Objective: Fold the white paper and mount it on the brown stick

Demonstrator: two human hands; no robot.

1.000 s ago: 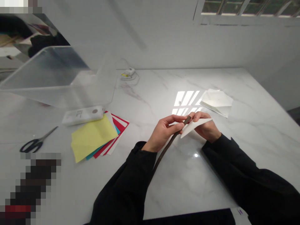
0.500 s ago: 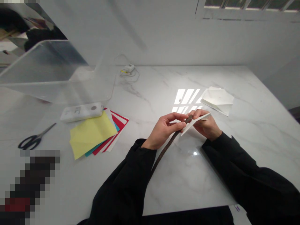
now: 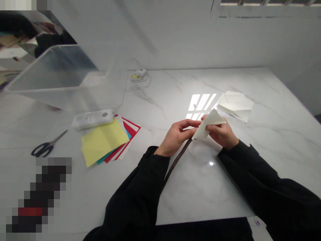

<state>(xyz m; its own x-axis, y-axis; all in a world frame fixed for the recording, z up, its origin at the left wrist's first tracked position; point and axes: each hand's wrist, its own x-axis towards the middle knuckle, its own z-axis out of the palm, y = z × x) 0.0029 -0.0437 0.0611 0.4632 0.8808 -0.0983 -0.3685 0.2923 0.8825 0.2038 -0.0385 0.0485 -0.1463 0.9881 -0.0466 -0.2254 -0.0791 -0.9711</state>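
My left hand (image 3: 174,136) pinches the upper end of a thin brown stick (image 3: 178,158), which slants down past my left sleeve. Its tip is hidden behind a piece of folded cream-white paper (image 3: 210,123). That paper is in my right hand (image 3: 225,134), the thumb pressed on its near face and other fingers behind it. Both hands are close together above the tabletop, and the paper touches or overlaps the left fingertips. Beyond the right hand, more creased white paper (image 3: 237,104) lies on the table.
Left of my hands, yellow paper (image 3: 104,142) tops a fan of coloured sheets beneath a white box-like device (image 3: 94,119). Black-handled scissors (image 3: 48,145) lie farther left. A clear plastic bin (image 3: 67,98) stands behind, near a small white plug with cable (image 3: 140,73). A pixelated patch covers the lower left.
My right hand has turned the paper from nearly edge-on to face me, so it now covers the stick's tip. The left hand keeps its pinch. The view has shifted slightly.
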